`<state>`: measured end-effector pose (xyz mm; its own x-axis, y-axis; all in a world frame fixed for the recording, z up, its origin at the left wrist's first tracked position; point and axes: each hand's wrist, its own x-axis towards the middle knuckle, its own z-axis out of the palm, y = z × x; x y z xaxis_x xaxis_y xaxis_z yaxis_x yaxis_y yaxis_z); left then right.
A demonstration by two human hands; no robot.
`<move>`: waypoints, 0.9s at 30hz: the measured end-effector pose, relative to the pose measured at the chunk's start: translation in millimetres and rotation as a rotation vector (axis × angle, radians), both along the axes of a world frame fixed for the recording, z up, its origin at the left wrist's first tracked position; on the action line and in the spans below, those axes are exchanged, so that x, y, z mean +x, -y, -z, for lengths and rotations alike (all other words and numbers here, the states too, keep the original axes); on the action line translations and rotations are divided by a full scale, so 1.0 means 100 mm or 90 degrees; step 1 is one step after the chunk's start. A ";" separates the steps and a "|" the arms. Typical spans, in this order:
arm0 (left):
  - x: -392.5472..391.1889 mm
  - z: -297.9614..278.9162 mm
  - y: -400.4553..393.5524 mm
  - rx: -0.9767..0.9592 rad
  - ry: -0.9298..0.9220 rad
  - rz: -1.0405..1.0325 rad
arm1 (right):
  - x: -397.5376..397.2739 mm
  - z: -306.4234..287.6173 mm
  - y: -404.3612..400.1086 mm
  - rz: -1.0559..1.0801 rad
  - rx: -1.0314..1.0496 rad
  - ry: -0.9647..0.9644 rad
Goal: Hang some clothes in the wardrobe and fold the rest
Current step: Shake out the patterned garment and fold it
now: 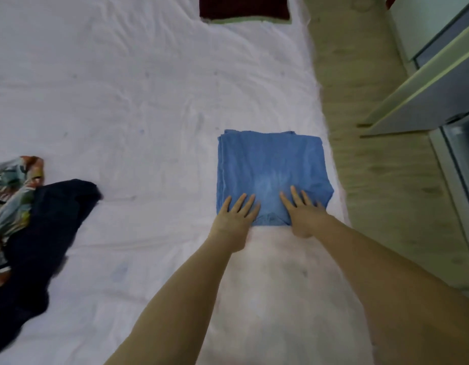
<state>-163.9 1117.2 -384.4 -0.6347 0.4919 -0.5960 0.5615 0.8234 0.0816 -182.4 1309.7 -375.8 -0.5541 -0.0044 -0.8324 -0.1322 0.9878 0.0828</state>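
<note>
A blue garment [270, 164], folded into a neat square, lies on the white bed sheet [138, 96] near the bed's right edge. My left hand [234, 216] rests flat on its near left corner, fingers spread. My right hand [300, 212] lies flat on its near right part, fingers also apart. Neither hand grips the cloth. At the far left edge a dark navy garment [41, 233] lies crumpled, partly over a multicoloured patterned garment [13, 196].
A folded dark red item [243, 6] on a pale green one lies at the top of the bed. Wooden floor [370, 154] runs along the bed's right side. The wardrobe with open doors [436, 85] stands at the right.
</note>
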 end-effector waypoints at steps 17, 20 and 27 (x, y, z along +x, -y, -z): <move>0.52 -1.05 4.28 0.010 -0.075 -0.531 | 0.13 -0.74 4.20 0.008 -0.348 -0.159; 0.74 -1.00 5.03 -0.014 -0.124 -0.553 | 0.14 -0.73 4.96 0.024 -0.390 -0.158; 1.16 -0.83 5.87 -0.082 -0.004 -0.671 | 0.45 -0.81 6.04 0.028 -0.431 -0.100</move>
<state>-47.8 530.6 -301.1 -0.7067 -0.3756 -0.5996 -0.4412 0.8964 -0.0414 -137.5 706.2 -294.8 -0.6793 -0.4693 -0.5642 -0.1284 0.8329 -0.5383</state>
